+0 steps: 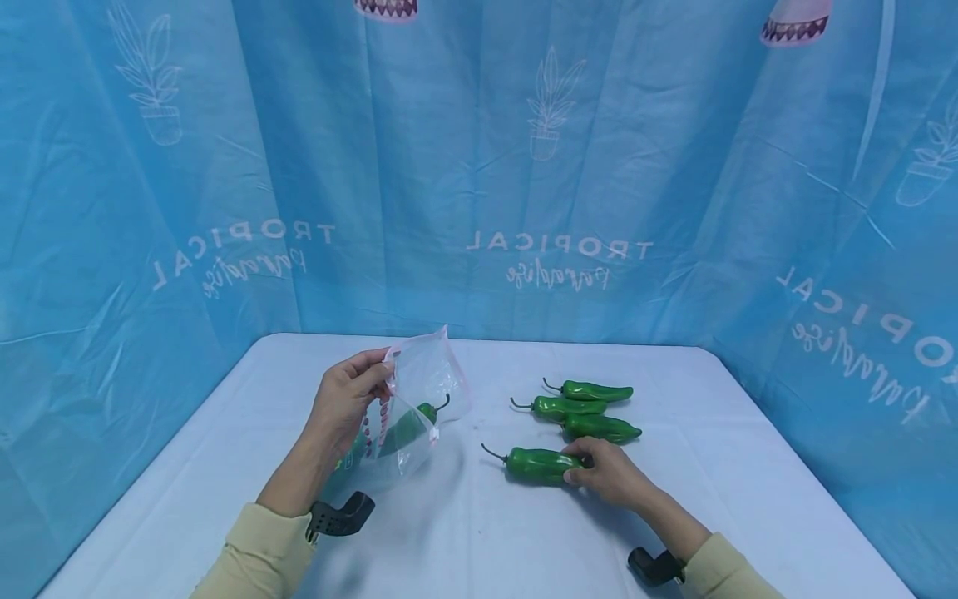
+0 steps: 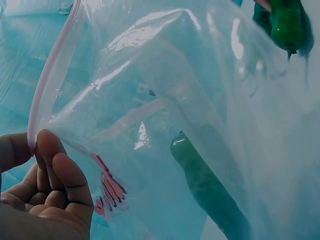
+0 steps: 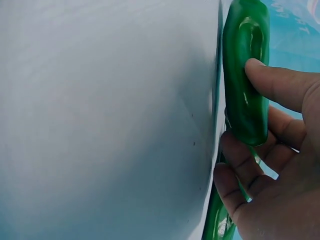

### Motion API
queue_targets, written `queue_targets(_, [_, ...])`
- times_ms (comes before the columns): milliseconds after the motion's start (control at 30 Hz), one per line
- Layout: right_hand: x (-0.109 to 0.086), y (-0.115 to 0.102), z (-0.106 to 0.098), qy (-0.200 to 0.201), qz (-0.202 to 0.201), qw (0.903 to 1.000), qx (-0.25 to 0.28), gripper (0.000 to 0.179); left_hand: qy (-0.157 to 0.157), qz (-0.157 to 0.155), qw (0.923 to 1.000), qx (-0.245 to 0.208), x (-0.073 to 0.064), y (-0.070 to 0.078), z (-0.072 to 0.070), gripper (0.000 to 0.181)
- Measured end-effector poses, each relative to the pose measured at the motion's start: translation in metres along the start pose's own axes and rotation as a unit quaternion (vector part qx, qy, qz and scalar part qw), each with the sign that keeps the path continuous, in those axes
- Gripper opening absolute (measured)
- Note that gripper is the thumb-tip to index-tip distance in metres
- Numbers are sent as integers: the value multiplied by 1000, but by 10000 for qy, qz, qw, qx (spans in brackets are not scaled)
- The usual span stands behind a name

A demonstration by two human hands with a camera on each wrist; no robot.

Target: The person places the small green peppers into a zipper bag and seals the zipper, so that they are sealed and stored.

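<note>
My left hand [image 1: 346, 398] pinches the pink-edged rim of a clear zip bag [image 1: 430, 366] between thumb and fingers, and the bag's mouth gapes. Inside the bag lies a green pepper [image 2: 202, 185], seen through the plastic; its curved stem points to the upper right in the head view. My right hand [image 1: 608, 470] grips another green pepper [image 1: 535, 466] by its blunt end, thumb on one side and fingers on the other. That pepper's thin stem points left, towards the bag. In the right wrist view the thumb presses on the held pepper [image 3: 246, 75].
Behind the right hand, several green peppers [image 1: 591, 391] lie close together on the white table [image 1: 674, 391]. Blue printed curtains [image 1: 419, 183] hang around the table's back and sides. Each wrist wears a black camera band [image 1: 340, 514].
</note>
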State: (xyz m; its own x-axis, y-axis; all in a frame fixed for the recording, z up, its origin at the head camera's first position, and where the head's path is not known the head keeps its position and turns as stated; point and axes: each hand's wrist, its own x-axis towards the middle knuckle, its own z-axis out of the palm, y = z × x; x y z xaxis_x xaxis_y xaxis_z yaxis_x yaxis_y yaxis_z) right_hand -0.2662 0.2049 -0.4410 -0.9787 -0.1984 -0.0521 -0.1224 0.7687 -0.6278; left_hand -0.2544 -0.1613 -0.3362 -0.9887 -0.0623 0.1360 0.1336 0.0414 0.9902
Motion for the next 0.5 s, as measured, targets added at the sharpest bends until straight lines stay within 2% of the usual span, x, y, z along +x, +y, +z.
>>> queue_targets(500, [-1, -2, -9, 155, -125, 9997, 107, 33, -31, 13, 10000, -33, 0, -1, 0, 42])
